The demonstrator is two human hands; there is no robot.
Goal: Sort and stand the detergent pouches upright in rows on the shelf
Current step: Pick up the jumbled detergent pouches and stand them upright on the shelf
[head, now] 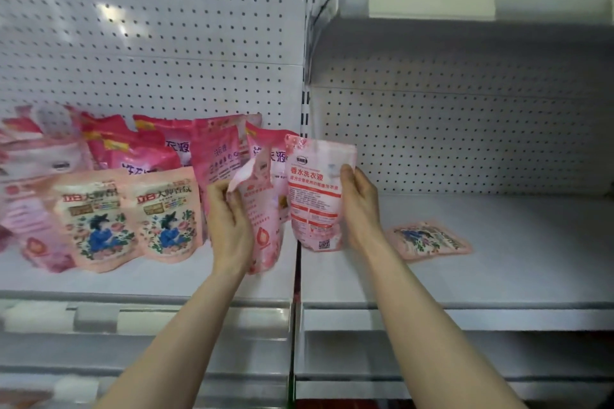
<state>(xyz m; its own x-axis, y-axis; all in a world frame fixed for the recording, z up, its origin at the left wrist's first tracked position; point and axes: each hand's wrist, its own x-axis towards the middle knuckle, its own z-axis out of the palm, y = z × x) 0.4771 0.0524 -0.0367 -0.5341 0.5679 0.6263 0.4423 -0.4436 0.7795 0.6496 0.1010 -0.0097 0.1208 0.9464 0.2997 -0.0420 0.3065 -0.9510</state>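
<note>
The right hand (360, 206) has its grip closed on the side edge of a pale pink pouch (315, 196), held upright above the shelf (498, 276) at the upright post (304, 103). The left hand (232, 226) grips a second pouch (262, 226), whose top flops over: soft film, liquid-heavy, probably slippery, best held low at the sides. Left of the post stand crowded pouches (159, 216); right of it one floral pouch (428, 240) lies flat.
</note>
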